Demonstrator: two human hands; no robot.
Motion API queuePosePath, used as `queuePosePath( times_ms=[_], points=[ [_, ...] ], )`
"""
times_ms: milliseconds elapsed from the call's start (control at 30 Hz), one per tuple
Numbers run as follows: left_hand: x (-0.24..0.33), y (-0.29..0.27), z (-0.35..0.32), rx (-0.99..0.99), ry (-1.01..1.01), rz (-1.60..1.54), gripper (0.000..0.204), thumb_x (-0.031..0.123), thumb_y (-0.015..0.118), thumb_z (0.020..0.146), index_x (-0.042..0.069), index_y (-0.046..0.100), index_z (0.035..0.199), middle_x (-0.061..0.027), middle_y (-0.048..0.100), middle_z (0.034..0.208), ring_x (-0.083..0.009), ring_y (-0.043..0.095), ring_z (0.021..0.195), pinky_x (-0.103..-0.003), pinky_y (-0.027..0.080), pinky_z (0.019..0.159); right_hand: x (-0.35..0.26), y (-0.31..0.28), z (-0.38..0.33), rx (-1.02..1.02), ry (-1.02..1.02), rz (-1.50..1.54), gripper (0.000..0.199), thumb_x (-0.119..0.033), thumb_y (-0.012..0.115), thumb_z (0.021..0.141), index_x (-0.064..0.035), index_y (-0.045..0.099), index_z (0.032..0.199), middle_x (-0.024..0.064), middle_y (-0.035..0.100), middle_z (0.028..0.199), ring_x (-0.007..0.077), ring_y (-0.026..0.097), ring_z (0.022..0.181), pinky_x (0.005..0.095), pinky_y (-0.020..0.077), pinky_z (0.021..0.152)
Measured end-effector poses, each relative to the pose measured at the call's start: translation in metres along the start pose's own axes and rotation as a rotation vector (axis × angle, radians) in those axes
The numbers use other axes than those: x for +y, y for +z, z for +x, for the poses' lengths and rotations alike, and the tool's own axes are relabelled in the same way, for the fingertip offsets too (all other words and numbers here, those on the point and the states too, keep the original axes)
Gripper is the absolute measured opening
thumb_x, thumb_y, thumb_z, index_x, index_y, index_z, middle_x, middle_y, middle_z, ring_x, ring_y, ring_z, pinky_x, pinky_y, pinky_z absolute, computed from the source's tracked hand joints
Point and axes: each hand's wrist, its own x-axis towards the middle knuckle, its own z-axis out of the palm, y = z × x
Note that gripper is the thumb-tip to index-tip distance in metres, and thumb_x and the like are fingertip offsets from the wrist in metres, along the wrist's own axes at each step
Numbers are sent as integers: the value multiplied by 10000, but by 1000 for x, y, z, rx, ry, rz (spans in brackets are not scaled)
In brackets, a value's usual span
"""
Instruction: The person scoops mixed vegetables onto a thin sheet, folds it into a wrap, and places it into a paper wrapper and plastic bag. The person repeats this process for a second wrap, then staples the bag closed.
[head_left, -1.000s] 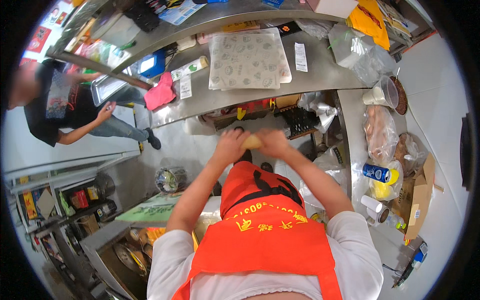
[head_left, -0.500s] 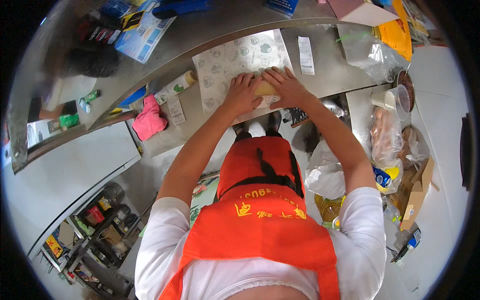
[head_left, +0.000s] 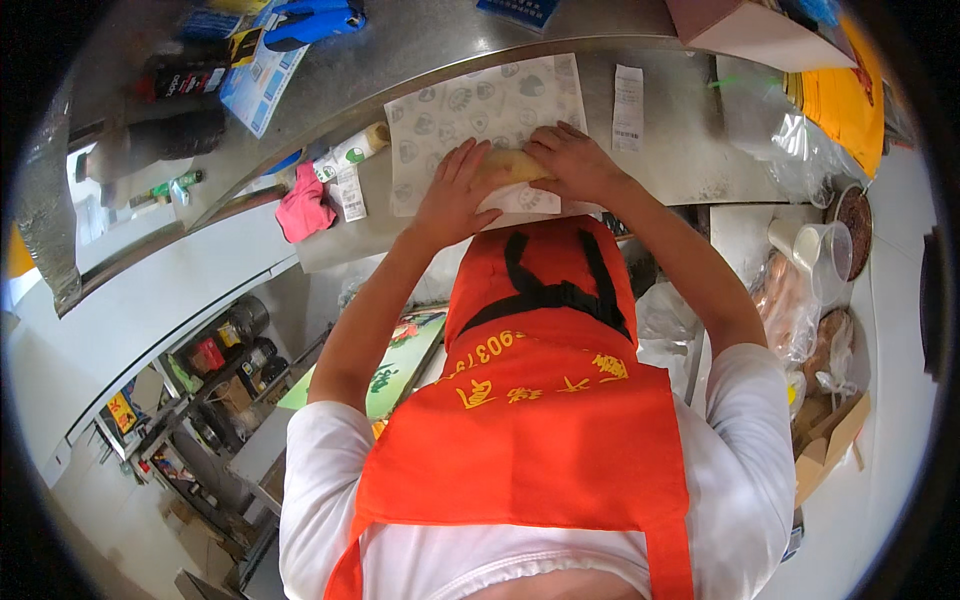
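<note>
A pale yellowish rolled flatbread point(head_left: 515, 166) lies on a sheet of white printed wrapping paper point(head_left: 425, 115) at the counter's near edge. My right hand point(head_left: 578, 165) bends its fingers over the flatbread's right end, thumb on the near side. At the left end rests my left hand point(head_left: 452, 195), its fingers stretched out and its thumb spread away toward me. The palm-side contact of that hand is partly hidden. To the left of the paper lies another roll point(head_left: 356, 150), wrapped in white paper with green print.
Left of the paper are a pink cloth point(head_left: 304, 204) and a paper slip point(head_left: 351, 192); another slip point(head_left: 628, 108) lies right. A raised metal shelf point(head_left: 420, 50) runs along the far side. Clear plastic bags point(head_left: 775, 140) and a plastic cup point(head_left: 825, 255) stand at right.
My left hand has shifted left and loosened, so more of the flatbread shows between my hands. My right hand still curls over its end. The view has moved slightly.
</note>
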Motion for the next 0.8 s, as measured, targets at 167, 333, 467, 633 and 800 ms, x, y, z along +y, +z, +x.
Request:
queuePosePath(
  times_ms=[167,333,467,633,800],
  points=[
    [-3,12,-8,71,-34,145,461,184,734,766,129,619,1209,-132,474,1406,-349,471,1262,-457,404,1022,17,-12,15,-128,-5,133,615,-395,731,800,-46,557,1277,135,564,1197,316,515,1197,416,410,1057],
    [-29,11,5,38,-116,-38,226,172,697,795,106,678,1010,-69,600,1271,-311,550,1164,-437,440,954,-12,-12,15,151,-21,12,479,-368,708,830,-37,632,1169,142,597,1173,315,545,1165,411,430,1020],
    [-29,-7,40,-57,-354,73,318,150,659,807,84,668,1119,-104,581,1303,-343,512,1221,-490,419,993,-28,-21,37,-41,181,-44,316,-317,652,877,-77,684,1080,111,649,1146,314,616,1049,425,479,932],
    [-5,13,33,397,-7,157,430,114,593,820,19,611,1238,-168,554,1333,-395,434,1315,-592,314,1097,-2,-30,65,-187,328,32,239,-278,596,918,-110,721,1034,141,698,1044,334,665,950,472,512,852],
    [-4,46,41,298,-94,246,473,134,576,823,-80,555,1245,-230,519,1349,-391,428,1326,-596,268,1131,-3,-52,83,-279,405,5,363,-186,574,885,-109,610,1238,169,661,1136,360,630,1047,461,491,900]
  ],
)
